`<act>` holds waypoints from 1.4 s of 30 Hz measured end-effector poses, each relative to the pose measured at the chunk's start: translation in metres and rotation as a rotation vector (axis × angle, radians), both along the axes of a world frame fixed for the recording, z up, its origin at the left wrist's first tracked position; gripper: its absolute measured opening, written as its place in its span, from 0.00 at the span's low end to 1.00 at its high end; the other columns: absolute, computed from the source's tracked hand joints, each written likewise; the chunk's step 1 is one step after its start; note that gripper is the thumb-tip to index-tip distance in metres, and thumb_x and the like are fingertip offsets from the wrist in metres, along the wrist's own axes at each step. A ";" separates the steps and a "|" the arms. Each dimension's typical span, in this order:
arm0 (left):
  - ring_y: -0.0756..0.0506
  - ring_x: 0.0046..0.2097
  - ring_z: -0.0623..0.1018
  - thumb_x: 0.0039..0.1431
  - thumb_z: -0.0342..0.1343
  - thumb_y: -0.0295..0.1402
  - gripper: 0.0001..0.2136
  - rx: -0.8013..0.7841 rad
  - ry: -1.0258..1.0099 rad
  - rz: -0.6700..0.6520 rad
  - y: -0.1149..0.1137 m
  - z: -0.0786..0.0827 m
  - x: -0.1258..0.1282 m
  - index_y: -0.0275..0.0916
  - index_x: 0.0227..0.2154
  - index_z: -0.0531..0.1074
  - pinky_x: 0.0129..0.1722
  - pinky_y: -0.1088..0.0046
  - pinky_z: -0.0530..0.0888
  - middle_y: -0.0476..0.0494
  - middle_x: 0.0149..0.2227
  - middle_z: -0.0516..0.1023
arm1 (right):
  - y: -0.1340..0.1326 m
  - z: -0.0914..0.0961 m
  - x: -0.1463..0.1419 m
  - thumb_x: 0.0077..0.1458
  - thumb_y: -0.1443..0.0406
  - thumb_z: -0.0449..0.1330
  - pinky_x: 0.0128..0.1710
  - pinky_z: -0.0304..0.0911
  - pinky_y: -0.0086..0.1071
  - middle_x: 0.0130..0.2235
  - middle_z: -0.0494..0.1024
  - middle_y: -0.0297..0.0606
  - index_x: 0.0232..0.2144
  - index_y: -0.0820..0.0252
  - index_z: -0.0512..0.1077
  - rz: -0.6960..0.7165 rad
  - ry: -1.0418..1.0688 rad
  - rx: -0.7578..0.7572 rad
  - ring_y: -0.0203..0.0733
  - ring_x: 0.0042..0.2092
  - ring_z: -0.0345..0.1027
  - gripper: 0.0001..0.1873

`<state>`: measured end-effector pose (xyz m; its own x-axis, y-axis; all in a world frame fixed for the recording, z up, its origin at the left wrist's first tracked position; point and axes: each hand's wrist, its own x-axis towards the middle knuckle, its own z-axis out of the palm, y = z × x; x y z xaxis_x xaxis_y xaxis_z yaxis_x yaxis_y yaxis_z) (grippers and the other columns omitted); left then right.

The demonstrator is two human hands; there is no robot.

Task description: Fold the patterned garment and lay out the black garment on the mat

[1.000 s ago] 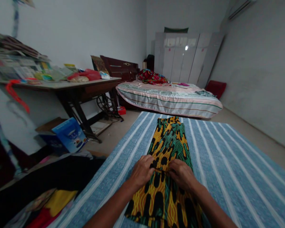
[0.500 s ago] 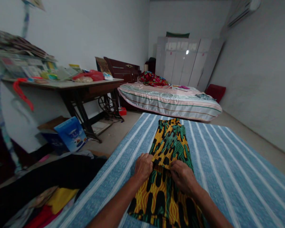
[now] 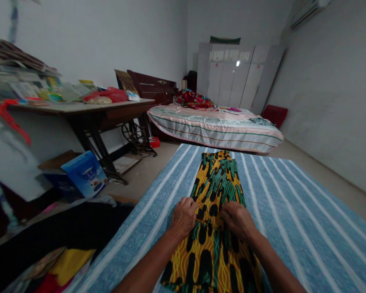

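Low in the middle of the frame, the left hand and right hand sit side by side, slightly apart, fingers curled onto a crosswise fold of the patterned cloth, probably to hold it flat; pinching or only pressing, I cannot tell. The cloth lies lengthwise on the blue striped sheet, with a clothes pile at lower left

A cluttered wooden tabletop stands at left, a blue cardboard box beneath it. Beyond, a striped-sheeted bed fronts a white wardrobe.
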<state>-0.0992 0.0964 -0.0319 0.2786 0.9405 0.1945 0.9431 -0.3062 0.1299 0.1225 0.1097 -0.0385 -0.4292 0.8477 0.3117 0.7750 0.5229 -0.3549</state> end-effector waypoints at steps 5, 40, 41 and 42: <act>0.42 0.43 0.68 0.47 0.47 0.20 0.12 -0.018 -0.065 -0.013 0.004 -0.005 -0.003 0.40 0.33 0.69 0.45 0.65 0.67 0.43 0.38 0.71 | 0.017 -0.008 0.003 0.57 0.67 0.50 0.38 0.56 0.30 0.32 0.73 0.39 0.28 0.59 0.70 -0.148 -0.105 -0.021 0.40 0.38 0.66 0.10; 0.38 0.43 0.78 0.59 0.42 0.29 0.15 -0.206 0.102 0.341 0.115 0.011 0.048 0.35 0.41 0.73 0.37 0.66 0.72 0.32 0.39 0.79 | 0.022 -0.034 -0.004 0.57 0.66 0.53 0.46 0.54 0.35 0.38 0.73 0.40 0.32 0.58 0.70 -0.361 -0.018 0.073 0.45 0.45 0.63 0.06; 0.38 0.43 0.78 0.59 0.42 0.28 0.15 -0.193 0.114 0.339 0.114 0.010 0.049 0.34 0.42 0.72 0.38 0.65 0.72 0.31 0.39 0.79 | 0.021 -0.034 -0.004 0.57 0.66 0.53 0.46 0.54 0.35 0.37 0.73 0.39 0.31 0.58 0.69 -0.366 -0.017 0.071 0.45 0.45 0.63 0.06; 0.37 0.43 0.78 0.59 0.42 0.27 0.15 -0.179 0.124 0.334 0.112 0.010 0.050 0.33 0.42 0.72 0.38 0.64 0.72 0.31 0.39 0.78 | 0.021 -0.033 -0.004 0.56 0.67 0.53 0.45 0.54 0.35 0.37 0.73 0.39 0.30 0.58 0.69 -0.372 -0.016 0.070 0.45 0.44 0.63 0.06</act>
